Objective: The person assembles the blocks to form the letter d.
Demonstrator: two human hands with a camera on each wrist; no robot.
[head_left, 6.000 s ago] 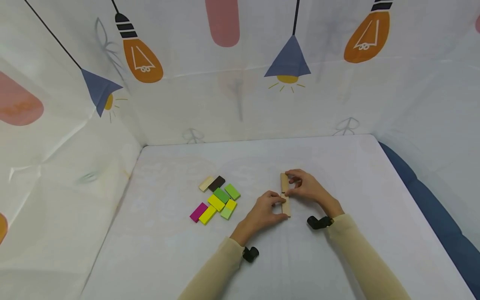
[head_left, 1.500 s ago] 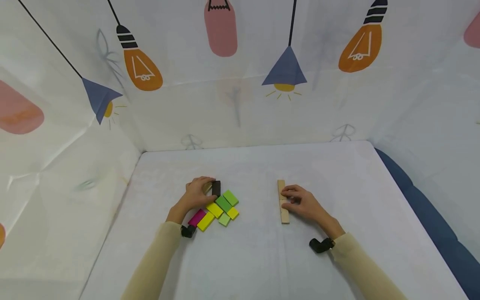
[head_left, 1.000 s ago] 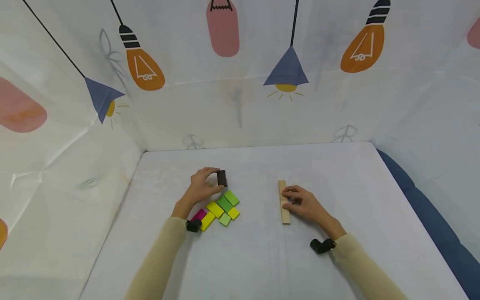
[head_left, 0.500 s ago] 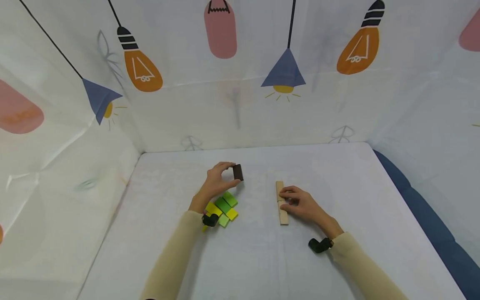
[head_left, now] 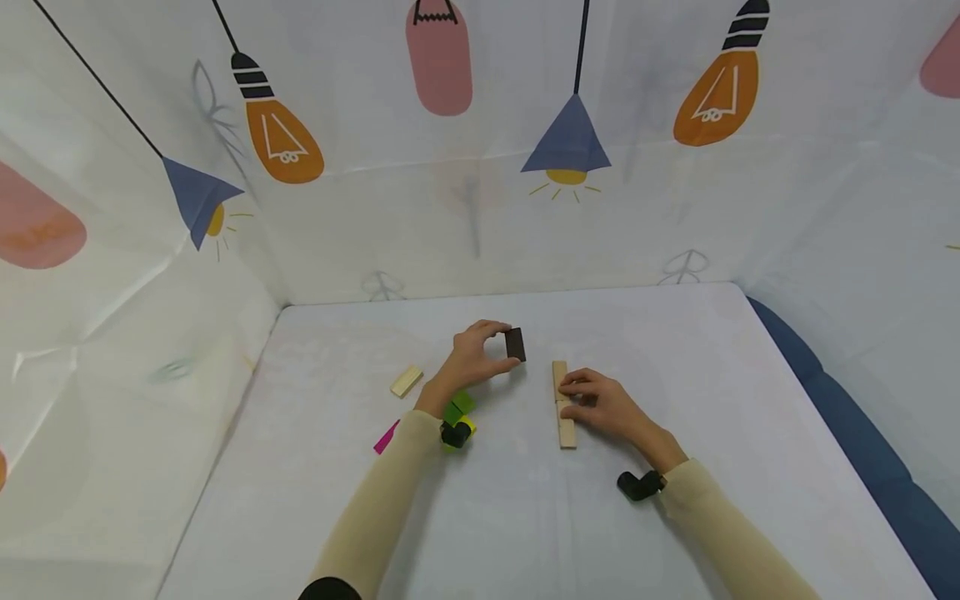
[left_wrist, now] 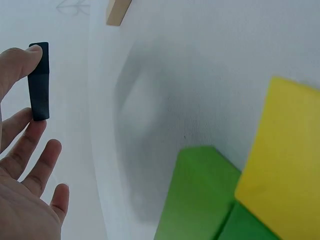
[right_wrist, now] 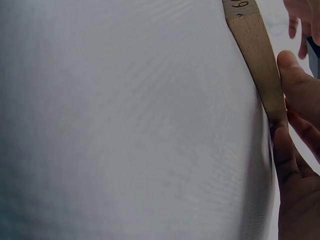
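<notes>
Oblong dark-brown block (head_left: 515, 344) (almost black), left hand (head_left: 472, 354) pinching its ends, right hand (head_left: 609, 407) loosely touching pale blocks (head_left: 564, 427)

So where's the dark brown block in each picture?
Head: the dark brown block is near the middle, left of two pale wooden blocks.
Left wrist: the dark brown block is at upper left, looking almost black.
Right wrist: probably the dark sliver at the upper right edge.
Shared landmark: the left hand, pinching the block in head and left wrist views.

Your left hand (head_left: 472, 357) has carried the dark block (head_left: 514, 344) from well left of the wooden row (head_left: 559, 398) to near its far end.
</notes>
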